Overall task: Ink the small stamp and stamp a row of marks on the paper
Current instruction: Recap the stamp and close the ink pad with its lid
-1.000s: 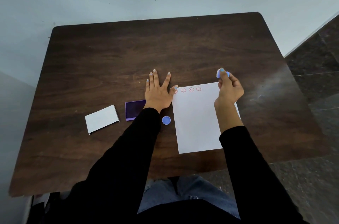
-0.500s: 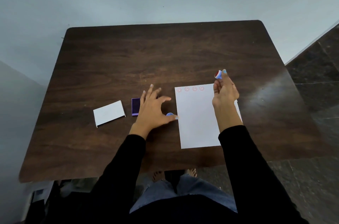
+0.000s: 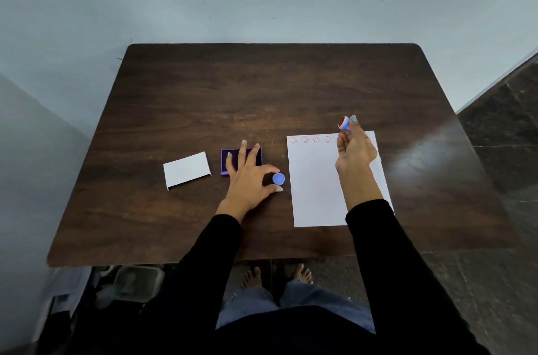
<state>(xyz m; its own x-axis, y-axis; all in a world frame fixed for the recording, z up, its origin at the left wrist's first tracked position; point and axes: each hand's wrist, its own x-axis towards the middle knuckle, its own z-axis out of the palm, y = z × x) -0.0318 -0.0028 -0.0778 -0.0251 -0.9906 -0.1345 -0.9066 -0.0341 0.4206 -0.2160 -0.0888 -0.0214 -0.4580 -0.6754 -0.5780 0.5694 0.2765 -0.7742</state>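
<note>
A white sheet of paper [image 3: 316, 186] lies on the dark wooden table [image 3: 262, 87], with a row of several red smiley marks [image 3: 310, 139] along its top edge. My right hand [image 3: 353, 148] is raised above the paper's upper right part and pinches the small blue stamp [image 3: 344, 122], whose red inked face is turned up and to the left. My left hand [image 3: 249, 177] rests on the table left of the paper, thumb and forefinger closing around the round blue stamp cap [image 3: 278, 179]. The purple ink pad [image 3: 225, 161] lies partly hidden under its fingers.
A white ink pad lid [image 3: 187, 170] lies on the table to the left of the pad. The table's front edge is near my body, and my bare feet [image 3: 276, 276] stand on the dark tiled floor below it. A wall rises behind the table.
My left hand left the paper's top left corner and moved down to the blue cap. A further mark has appeared in the row. My right hand turned the stamp's red face upward.
</note>
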